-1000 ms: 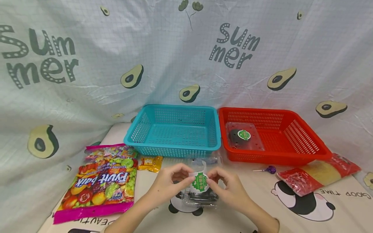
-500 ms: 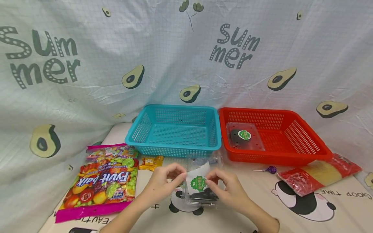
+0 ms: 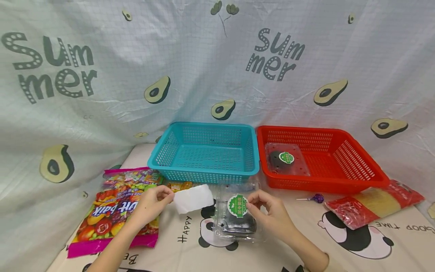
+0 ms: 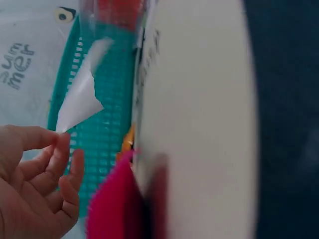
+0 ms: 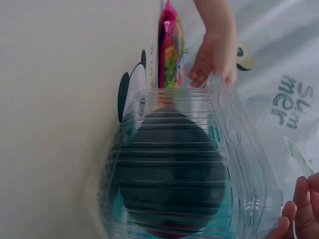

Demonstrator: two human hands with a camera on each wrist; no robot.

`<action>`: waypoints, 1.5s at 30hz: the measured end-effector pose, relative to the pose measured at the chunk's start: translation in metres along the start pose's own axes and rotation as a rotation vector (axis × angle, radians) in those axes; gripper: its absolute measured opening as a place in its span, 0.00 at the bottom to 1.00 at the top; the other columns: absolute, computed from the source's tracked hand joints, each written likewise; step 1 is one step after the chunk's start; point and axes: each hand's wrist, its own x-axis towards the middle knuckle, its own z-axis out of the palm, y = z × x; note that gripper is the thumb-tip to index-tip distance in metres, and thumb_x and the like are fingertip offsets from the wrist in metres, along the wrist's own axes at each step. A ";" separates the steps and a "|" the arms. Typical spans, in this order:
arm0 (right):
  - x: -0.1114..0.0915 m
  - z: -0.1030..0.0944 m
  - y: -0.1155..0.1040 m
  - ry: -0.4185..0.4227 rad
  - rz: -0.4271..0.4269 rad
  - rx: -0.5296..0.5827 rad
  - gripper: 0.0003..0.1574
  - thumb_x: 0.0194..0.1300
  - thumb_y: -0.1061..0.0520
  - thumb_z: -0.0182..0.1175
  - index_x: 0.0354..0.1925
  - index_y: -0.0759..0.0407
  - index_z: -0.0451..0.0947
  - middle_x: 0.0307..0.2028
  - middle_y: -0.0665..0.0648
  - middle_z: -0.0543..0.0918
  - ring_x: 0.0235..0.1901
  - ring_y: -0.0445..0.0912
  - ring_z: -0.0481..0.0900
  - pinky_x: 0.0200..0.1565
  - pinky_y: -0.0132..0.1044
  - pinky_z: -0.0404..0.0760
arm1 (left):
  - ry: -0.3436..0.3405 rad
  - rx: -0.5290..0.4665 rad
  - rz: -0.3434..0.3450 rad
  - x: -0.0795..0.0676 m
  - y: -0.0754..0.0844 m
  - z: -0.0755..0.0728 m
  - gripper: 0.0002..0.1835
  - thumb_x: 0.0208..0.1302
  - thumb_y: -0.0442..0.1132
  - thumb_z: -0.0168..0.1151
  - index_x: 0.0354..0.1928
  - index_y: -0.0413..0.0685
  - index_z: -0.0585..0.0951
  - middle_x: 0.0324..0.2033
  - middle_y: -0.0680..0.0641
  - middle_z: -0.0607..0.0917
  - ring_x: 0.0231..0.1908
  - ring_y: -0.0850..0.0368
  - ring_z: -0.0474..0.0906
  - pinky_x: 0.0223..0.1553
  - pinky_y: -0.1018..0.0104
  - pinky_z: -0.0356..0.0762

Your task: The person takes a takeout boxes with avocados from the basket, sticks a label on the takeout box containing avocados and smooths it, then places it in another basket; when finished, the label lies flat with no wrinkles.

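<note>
My left hand [image 3: 151, 206] pinches a strip of white backing paper [image 3: 194, 199] by its left end, out over the table. In the left wrist view the paper [image 4: 79, 99] hangs curled from thumb and fingertip. My right hand [image 3: 270, 213] pinches the right edge of a round green-and-white sticker [image 3: 237, 206]. That sticker overlaps a clear plastic clamshell box [image 3: 221, 235] on the table in the head view. Through the ribbed wall of the box [image 5: 249, 194] a dark round item [image 5: 172, 169] shows in the right wrist view; its kind is unclear.
Behind stand a blue basket [image 3: 204, 175] and a red basket [image 3: 326, 185], which holds another stickered box [image 3: 299, 162]. A fruit candy bag [image 3: 112, 223] lies left beside a small orange packet [image 3: 180, 186]. On the right are a lollipop [image 3: 317, 198] and a noodle-like pack [image 3: 374, 206].
Both hands were together at the sticker. The backing paper has come off it and gone left with my left hand, while my right hand keeps the sticker above the box.
</note>
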 end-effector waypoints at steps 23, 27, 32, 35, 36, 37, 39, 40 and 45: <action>0.014 -0.001 0.003 -0.001 0.145 -0.048 0.04 0.57 0.63 0.58 0.32 0.54 0.75 0.25 0.49 0.79 0.25 0.39 0.73 0.28 0.31 0.75 | -0.194 0.116 0.323 0.013 0.085 0.027 0.11 0.59 0.44 0.57 0.42 0.51 0.80 0.36 0.55 0.83 0.39 0.62 0.78 0.38 0.67 0.77; 0.016 -0.002 0.006 0.003 0.168 -0.006 0.02 0.58 0.60 0.58 0.32 0.54 0.75 0.25 0.50 0.79 0.26 0.43 0.76 0.29 0.33 0.75 | -0.223 0.072 0.425 0.013 0.107 0.043 0.09 0.60 0.46 0.56 0.38 0.53 0.81 0.31 0.58 0.83 0.34 0.66 0.77 0.33 0.72 0.75; 0.015 -0.004 0.007 -0.008 0.222 0.011 0.03 0.59 0.57 0.58 0.31 0.55 0.74 0.24 0.52 0.79 0.26 0.49 0.76 0.25 0.30 0.72 | -0.205 -0.027 0.415 0.011 0.111 0.050 0.05 0.60 0.43 0.57 0.31 0.55 0.81 0.25 0.56 0.82 0.28 0.66 0.75 0.28 0.73 0.73; 0.014 -0.006 0.008 -0.005 0.243 0.013 0.03 0.59 0.57 0.58 0.31 0.56 0.74 0.23 0.54 0.80 0.25 0.50 0.75 0.22 0.29 0.70 | -0.202 -0.088 0.385 0.009 0.108 0.052 0.04 0.59 0.44 0.58 0.31 0.57 0.81 0.25 0.57 0.82 0.28 0.66 0.75 0.28 0.72 0.74; 0.014 -0.006 0.009 -0.006 0.243 0.023 0.04 0.59 0.57 0.58 0.31 0.57 0.74 0.23 0.55 0.80 0.25 0.50 0.75 0.22 0.29 0.70 | -0.206 -0.100 0.377 0.009 0.108 0.053 0.04 0.58 0.45 0.58 0.31 0.57 0.80 0.25 0.58 0.81 0.27 0.66 0.75 0.28 0.72 0.74; 0.014 -0.006 0.009 -0.008 0.242 0.030 0.04 0.59 0.57 0.58 0.31 0.57 0.74 0.23 0.55 0.80 0.25 0.50 0.75 0.22 0.29 0.71 | -0.209 -0.108 0.372 0.009 0.107 0.054 0.04 0.57 0.46 0.59 0.31 0.57 0.80 0.24 0.59 0.81 0.27 0.66 0.75 0.27 0.72 0.74; 0.013 -0.006 0.009 -0.020 0.235 0.049 0.05 0.59 0.58 0.58 0.32 0.59 0.74 0.24 0.56 0.80 0.25 0.50 0.75 0.23 0.29 0.71 | -0.214 -0.107 0.363 0.008 0.106 0.057 0.04 0.56 0.46 0.60 0.30 0.58 0.80 0.23 0.61 0.80 0.26 0.66 0.74 0.27 0.71 0.73; 0.013 -0.005 0.010 -0.029 0.232 0.063 0.05 0.59 0.57 0.58 0.32 0.59 0.74 0.24 0.57 0.81 0.26 0.51 0.76 0.23 0.30 0.71 | -0.219 -0.109 0.355 0.008 0.105 0.058 0.04 0.56 0.47 0.60 0.30 0.58 0.80 0.23 0.61 0.80 0.26 0.66 0.74 0.26 0.71 0.73; 0.014 -0.003 0.011 -0.044 0.245 0.056 0.05 0.59 0.56 0.57 0.31 0.57 0.74 0.23 0.55 0.81 0.26 0.53 0.77 0.24 0.30 0.70 | -0.232 -0.147 0.331 0.009 0.103 0.062 0.04 0.54 0.46 0.62 0.27 0.57 0.78 0.22 0.60 0.79 0.25 0.64 0.74 0.25 0.70 0.72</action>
